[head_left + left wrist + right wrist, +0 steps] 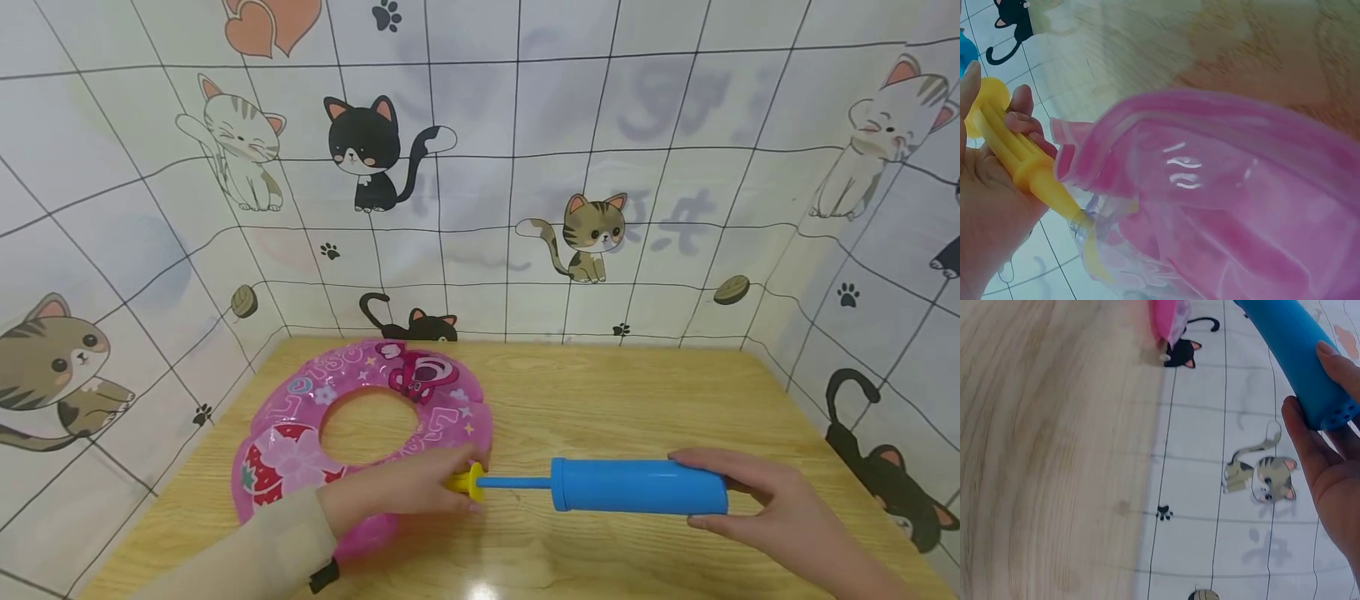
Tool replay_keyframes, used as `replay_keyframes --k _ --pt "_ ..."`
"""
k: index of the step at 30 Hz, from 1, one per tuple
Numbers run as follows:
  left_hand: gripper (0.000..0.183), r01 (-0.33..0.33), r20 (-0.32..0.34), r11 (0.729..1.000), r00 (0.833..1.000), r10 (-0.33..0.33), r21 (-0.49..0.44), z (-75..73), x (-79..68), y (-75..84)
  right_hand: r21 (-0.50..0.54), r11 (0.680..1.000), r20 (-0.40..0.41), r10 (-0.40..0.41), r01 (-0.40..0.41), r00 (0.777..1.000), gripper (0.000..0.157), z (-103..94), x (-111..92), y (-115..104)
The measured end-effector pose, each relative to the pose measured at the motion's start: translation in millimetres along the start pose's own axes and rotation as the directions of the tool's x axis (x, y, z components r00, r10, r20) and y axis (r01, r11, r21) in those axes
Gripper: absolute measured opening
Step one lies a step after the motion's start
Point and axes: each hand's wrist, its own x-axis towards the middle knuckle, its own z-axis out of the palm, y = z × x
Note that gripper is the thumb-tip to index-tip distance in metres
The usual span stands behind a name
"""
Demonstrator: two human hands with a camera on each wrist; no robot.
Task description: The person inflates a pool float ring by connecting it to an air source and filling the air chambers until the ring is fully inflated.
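Observation:
A blue hand pump [637, 485] is held level above the table, a stretch of its thin blue rod [516, 482] showing. My right hand [783, 508] grips the barrel's far end between thumb and fingers. At the other end, my left hand [423, 483] holds the yellow nozzle piece [1019, 153]. The nozzle's narrow tip sits in the clear valve [1080, 226] of a pink swim ring [288, 400], as the left wrist view shows. Strawberry and bear prints cover the ring, which looks plump with soft folds near the valve. My left forearm overlaps its near side.
The wood-grain table [637, 392] meets a white tiled-pattern wall covering [480, 192] at the back, with similar walls on both sides. Cartoon cats and paw prints decorate them. The swim ring takes up the table's left part.

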Motion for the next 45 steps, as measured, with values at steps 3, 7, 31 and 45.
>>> replay_keyframes --k 3,7,31,45 --pt "0.043 0.013 -0.009 1.0 1.0 -0.013 0.01 -1.9 -3.3 -3.3 -0.021 0.999 0.015 0.039 -0.039 0.999 0.065 -9.3 -7 7" --pt "0.039 0.03 -0.007 0.999 1.0 -0.03 0.025 -4.7 -7.7 -8.4 -0.099 0.988 0.037 0.121 -0.116 0.992 0.068 -19.3 -14 10" --pt "0.043 -0.11 -0.013 0.985 0.993 0.113 0.136 -1.8 13.4 22.9 0.142 0.99 -0.041 0.02 -0.014 0.999 0.056 46.1 17 -34" --pt "0.036 -0.093 0.014 0.989 0.996 0.092 0.113 -5.5 7.7 13.1 0.054 0.998 -0.033 -0.04 0.042 0.999 0.061 22.5 10 -23"
